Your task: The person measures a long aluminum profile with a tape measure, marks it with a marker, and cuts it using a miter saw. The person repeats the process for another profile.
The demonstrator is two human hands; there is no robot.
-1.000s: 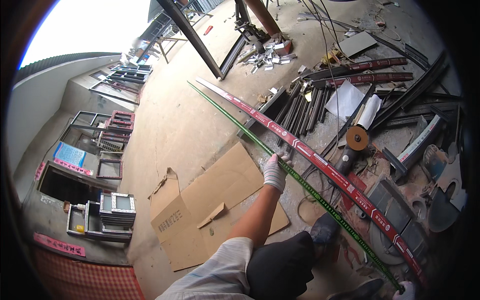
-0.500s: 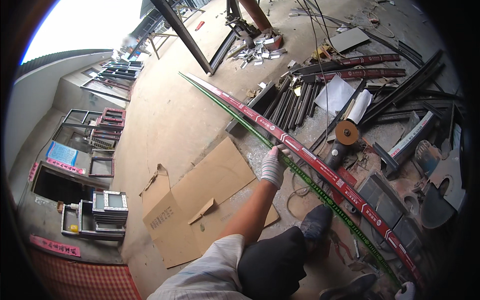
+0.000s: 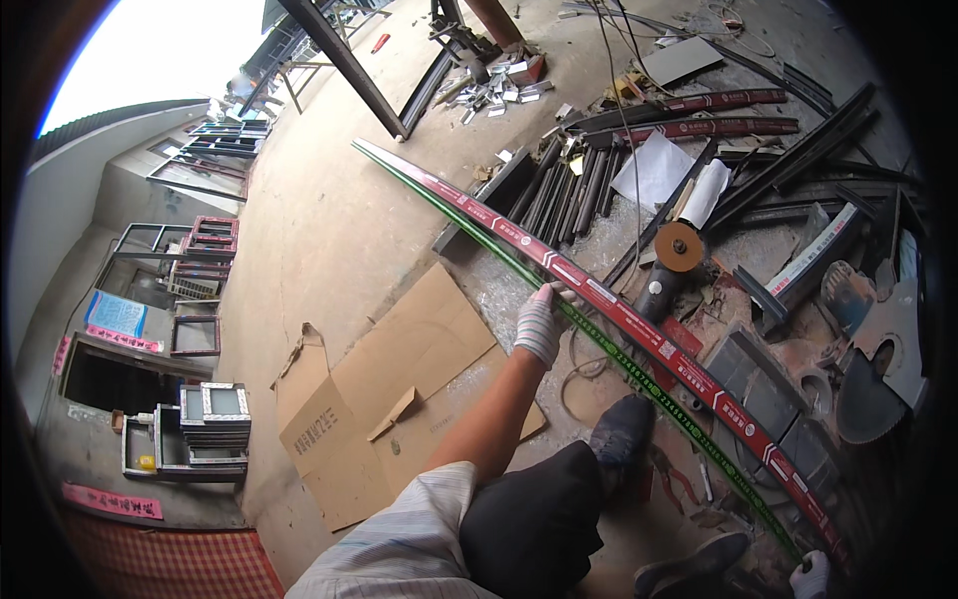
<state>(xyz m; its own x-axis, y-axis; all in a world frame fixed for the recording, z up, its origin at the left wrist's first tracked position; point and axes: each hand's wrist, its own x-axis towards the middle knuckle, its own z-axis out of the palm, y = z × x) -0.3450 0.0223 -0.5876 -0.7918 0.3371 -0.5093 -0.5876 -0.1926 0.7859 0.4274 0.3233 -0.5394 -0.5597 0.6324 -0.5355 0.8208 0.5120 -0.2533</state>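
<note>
Fingers of the left hand point(image 3: 539, 325) pinch the green measuring tape point(image 3: 611, 347) beside the red-filmed profile's point(image 3: 639, 326) left edge; the right hand point(image 3: 811, 575) grips its near end; straight and untwisted should serve best.

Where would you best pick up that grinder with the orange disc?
Probably by its dark body, coming down from above and wrapping across it, well clear of the orange disc. The body is narrow, its upper side is exposed, and it runs from the disc toward the long red bar, which seems to cover its other end.
</note>
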